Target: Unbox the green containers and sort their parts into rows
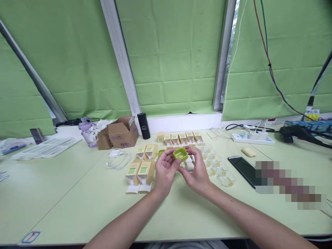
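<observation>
Above the middle of the table I hold a small olive-green plastic case point(181, 154) with its hollow inside facing me. My left hand point(166, 169) pinches its left and lower edge, thumb in front. The fingers of my right hand point(197, 173) close on its right side. Small white pieces point(190, 166) lie behind my right hand, partly hidden. To the right are several clear plastic cases point(227, 179) with yellow spots. Left of my hands stand several cream cartons with green windows point(144, 170), their flaps open. A row of similar cartons point(183, 139) runs behind.
A phone point(243, 170) and a pale oval case point(248, 152) lie right. Farther back are a power strip point(252, 138) and a black scanner-like device point(298, 134). A cardboard box point(123, 133), black cylinder point(144, 126) and charger with cable point(116, 153) are left.
</observation>
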A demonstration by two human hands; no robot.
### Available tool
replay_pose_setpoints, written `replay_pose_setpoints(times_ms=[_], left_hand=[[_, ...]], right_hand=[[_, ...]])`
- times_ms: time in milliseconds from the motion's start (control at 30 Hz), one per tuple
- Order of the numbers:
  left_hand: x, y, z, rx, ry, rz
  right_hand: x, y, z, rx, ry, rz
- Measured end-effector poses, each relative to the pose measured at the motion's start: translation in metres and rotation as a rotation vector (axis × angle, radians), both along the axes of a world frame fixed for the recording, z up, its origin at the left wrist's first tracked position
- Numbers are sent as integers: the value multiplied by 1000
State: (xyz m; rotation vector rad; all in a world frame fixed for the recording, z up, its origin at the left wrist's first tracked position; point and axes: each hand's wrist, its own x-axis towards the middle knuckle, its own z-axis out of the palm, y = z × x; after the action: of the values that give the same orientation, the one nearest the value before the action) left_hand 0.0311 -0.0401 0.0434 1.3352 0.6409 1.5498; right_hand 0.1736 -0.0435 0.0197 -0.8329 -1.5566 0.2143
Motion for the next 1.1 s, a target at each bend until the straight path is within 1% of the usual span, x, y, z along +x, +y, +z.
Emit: replay_pose_setpoints(times_ms=[67, 167, 333, 600, 767, 933, 1100], left_hand=[[-1, 3, -7, -34, -4, 26], [-4, 9, -18, -71, 29, 49], [-6, 16, -29, -59, 129, 48], [-6, 18, -34, 32, 239, 31], [-11, 19, -34, 116, 340, 93], [-15, 20, -33, 195, 388, 138], [-16, 21, -36, 237, 416, 169]], right_hand=[[-10, 5, -6, -16, 47, -23], [-19, 11, -16, -87, 71, -48], [-17, 13, -27, -146, 77, -57], [-5, 11, -27, -20, -33, -19], [2, 8, -24, 20, -72, -14], [6, 9, -23, 25, -75, 14], [5, 10, -22, 3, -18, 68]])
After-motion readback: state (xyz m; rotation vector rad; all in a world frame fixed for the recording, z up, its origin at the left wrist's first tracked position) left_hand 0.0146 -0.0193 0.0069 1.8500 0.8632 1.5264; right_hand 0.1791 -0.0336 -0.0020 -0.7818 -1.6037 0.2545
